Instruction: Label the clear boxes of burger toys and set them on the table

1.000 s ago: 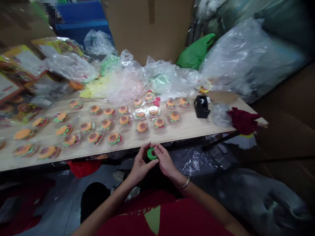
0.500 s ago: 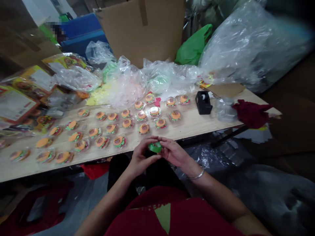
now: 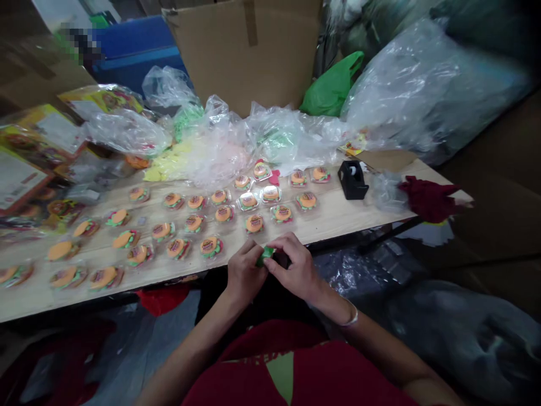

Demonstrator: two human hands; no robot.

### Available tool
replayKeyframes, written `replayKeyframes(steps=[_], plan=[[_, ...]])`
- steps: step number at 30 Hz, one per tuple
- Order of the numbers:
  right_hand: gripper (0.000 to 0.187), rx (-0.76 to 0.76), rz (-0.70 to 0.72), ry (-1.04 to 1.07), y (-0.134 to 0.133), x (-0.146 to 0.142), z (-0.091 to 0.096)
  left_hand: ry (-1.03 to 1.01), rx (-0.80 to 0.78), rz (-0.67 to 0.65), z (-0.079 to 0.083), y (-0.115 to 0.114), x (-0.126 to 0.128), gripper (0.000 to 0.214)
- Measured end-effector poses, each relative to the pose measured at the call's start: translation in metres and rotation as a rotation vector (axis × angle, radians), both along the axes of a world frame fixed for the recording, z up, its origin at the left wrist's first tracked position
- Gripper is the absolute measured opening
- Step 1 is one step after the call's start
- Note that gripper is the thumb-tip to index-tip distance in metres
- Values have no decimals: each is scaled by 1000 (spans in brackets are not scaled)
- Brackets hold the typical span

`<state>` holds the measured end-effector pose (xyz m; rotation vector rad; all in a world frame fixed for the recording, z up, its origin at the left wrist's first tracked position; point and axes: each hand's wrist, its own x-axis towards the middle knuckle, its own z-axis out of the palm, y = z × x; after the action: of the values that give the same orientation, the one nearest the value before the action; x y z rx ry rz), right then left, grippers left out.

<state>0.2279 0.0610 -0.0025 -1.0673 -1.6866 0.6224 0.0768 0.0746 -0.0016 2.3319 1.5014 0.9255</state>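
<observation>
Both my hands meet at the near edge of the wooden table. My left hand and my right hand are closed together on a small green round piece, most of it hidden by my fingers. A metal bangle sits on my right wrist. Just beyond my hands lie several small burger-shaped toys in clear wrappers, set out in rows across the table.
A black tape dispenser stands at the right of the rows, with a dark red cloth on the table's right end. Clear plastic bags, a green bag and a cardboard box crowd the back. Printed cards lie at left.
My fingers have closed tighter over the green piece, so less of it shows. My hands stay at the table's near edge while the view shifts slightly.
</observation>
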Motion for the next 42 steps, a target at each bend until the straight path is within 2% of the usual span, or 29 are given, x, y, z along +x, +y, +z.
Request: replayKeyframes(steps=[4,7,10,12,17,19,21,23,26,29,33,38,42], plan=[[10,94,22,-74,2,-13,-2,110,81,55,-1,-4,-9,17],[11,116,26,-140,3,-16,-3,138,110,76,-4,-6,-13,19],[13,78,16,-168,3,-18,-3,69,80,56,-7,-8,-14,22],[14,9,6,-97,2,-19,-5,-31,25,23,-7,-10,-13,26],[19,-339,60,234,-1,-11,-14,-321,-200,-119,2,-13,-10,21],[20,-431,110,322,-2,-5,-19,-404,-377,-234,2,-14,-9,14],[21,-487,159,394,-4,0,-23,-520,-595,-326,-3,-15,-7,21],[21,-568,209,535,-8,3,-27,-705,-770,-329,-12,-20,-4,31],[23,-720,281,866,-16,6,-32,-963,-876,-282,-24,-31,3,31],[24,-800,346,1061,-26,9,-37,-1029,-887,-273,-28,-42,12,30],[21,-831,401,1155,-43,19,-45,-949,-788,-241,-29,-57,22,39],[21,-726,454,1136,-71,33,-44,-823,-686,-288,-27,-79,30,38],[20,-682,521,1168,-90,42,-46,-699,-608,-339,-12,-99,32,33]])
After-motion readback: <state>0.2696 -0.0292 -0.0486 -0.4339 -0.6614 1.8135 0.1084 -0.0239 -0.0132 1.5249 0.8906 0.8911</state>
